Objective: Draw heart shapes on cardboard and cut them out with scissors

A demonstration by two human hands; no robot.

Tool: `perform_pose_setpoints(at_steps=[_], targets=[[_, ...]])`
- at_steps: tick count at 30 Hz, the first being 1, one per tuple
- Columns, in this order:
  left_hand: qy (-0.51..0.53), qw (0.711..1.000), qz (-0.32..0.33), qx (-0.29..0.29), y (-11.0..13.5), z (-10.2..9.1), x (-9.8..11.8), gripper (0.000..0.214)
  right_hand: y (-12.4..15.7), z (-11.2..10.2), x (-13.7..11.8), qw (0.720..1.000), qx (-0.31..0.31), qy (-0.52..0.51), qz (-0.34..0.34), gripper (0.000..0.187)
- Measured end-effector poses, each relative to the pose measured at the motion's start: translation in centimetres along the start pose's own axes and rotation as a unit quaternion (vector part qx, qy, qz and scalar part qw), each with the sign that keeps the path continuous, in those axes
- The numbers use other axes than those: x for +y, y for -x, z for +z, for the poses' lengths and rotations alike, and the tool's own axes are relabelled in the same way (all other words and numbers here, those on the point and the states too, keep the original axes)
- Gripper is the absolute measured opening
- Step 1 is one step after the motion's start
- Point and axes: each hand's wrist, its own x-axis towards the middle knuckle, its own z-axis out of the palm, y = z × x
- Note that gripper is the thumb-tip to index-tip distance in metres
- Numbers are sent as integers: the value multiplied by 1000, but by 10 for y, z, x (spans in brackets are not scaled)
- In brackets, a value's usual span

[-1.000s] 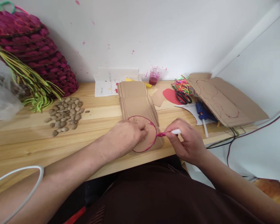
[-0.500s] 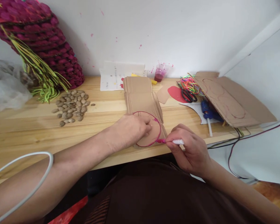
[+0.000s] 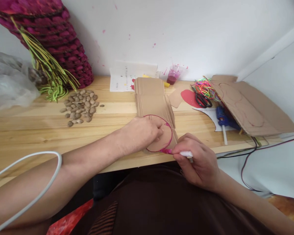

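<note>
My left hand point(image 3: 142, 132) presses flat on a round cardboard disc point(image 3: 164, 140) that lies on a folded strip of cardboard point(image 3: 152, 98) on the wooden table point(image 3: 39, 130). Its fingers are bent down onto the disc. My right hand point(image 3: 198, 160) pinches a white-handled brush point(image 3: 183, 153) with a pink tip. The tip touches the lower edge of the disc, where a pink line runs round the rim.
A pile of seeds point(image 3: 79, 107) lies to the left, beside a magenta woven stack point(image 3: 51, 39) with green strands. Behind the strip stand a pink paint cup point(image 3: 173, 75) and paper. Scissors point(image 3: 203, 100), coloured bands, a blue glue gun point(image 3: 222, 120) and marked cardboard point(image 3: 250, 107) lie right. Cables hang off the edge.
The brush tip has travelled from the disc's right side down round to its lower edge, drawing the pink line further. My left hand has stayed on the disc.
</note>
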Motion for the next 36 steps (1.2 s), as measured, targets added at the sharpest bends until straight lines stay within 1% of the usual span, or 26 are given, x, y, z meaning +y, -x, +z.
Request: perform_pose_setpoints(at_steps=[7,13,16,19,22,25,30,36], targets=[[5,1000,-22,-17,0,-7,4,26,1,4,-1,1000,4,-6,11,20],[13,1000,-15,5,1,-5,2,25,-1,8,0,1000,9,-20,9,18],[10,1000,-16,-5,1,-5,2,24,-2,9,0,1000,12,-25,6,16],[7,1000,-11,-15,1,-7,3,24,0,10,1,999,11,-37,4,18],[3,1000,-17,-22,1,-11,4,23,3,8,4,998,8,-53,17,20],[-2,1000,-18,-23,1,-12,5,24,7,6,7,998,19,-54,33,18],[-7,1000,-12,-19,1,-9,5,21,9,2,10,996,30,-50,70,13],[2,1000,-16,-15,0,-9,5,25,13,-4,17,994,34,-49,90,9]])
